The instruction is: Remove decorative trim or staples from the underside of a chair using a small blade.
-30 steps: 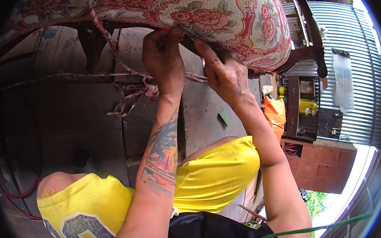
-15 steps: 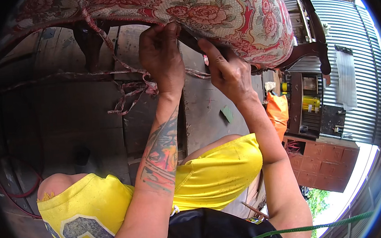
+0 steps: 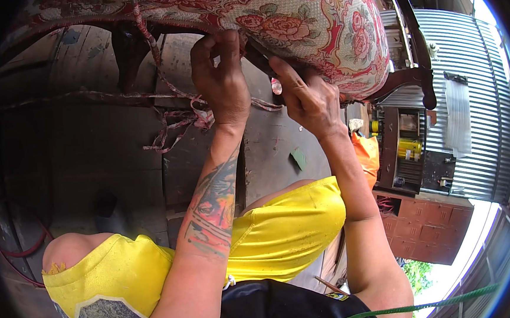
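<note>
A padded seat in red and cream floral fabric (image 3: pixel 293 29) fills the top of the view, above carved dark wooden legs (image 3: pixel 128 58). At its lower edge my left hand (image 3: pixel 223 78) is closed, thumb and fingertips pinched together; what lies between them is too small to make out. Just to the right, my right hand (image 3: pixel 313 99) has its fingers curled under the same edge, thumb side uppermost, and its fingertips are partly hidden. A dark strip of the seat's edge (image 3: pixel 257 57) shows between the two hands. A long fabric-covered cord (image 3: pixel 151 45) hangs down beside my left hand.
The cord's tangled end (image 3: pixel 202 118) lies on the worn board floor (image 3: pixel 203 174), near a small green scrap (image 3: pixel 298 158). An orange bag (image 3: pixel 366 157), a reddish-brown cabinet (image 3: pixel 431 223) and corrugated metal sheeting (image 3: pixel 466 44) stand to the right. A dark red hose (image 3: pixel 22 252) curls at left.
The view has shifted slightly. Both hands stay at the seat's lower edge, with the left fingertips raised a little and the grip much the same.
</note>
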